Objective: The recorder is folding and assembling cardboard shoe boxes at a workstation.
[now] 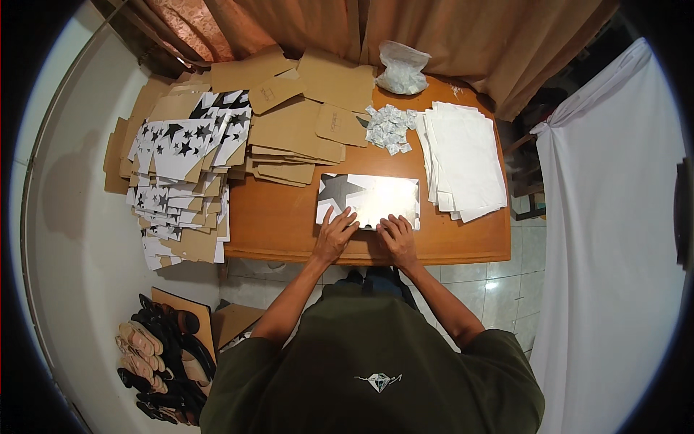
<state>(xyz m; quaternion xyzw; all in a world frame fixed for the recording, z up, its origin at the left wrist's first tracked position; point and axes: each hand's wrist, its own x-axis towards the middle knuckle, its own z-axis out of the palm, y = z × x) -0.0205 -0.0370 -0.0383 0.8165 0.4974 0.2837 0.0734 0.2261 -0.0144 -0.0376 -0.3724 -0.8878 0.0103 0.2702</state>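
Note:
A closed white shoebox-like box [383,199] with a large dark star lies flat near the front of the wooden table. My left hand [335,233] rests on its near edge, left of the middle, with fingers stretched over the lid. On the same edge, farther right, lies my right hand [397,236], its fingers also extended on the lid. Between the two hands a small dark notch shows in the box's front. Neither hand is wrapped round anything.
Beyond the box lie a heap of small white sachets [391,129] and a clear bag [403,71] of them. White paper sheets [466,159] are stacked right. Flat brown cardboard [289,123] and star-printed cardboard pieces [173,155] pile up left. Shoes [163,354] stand lower left.

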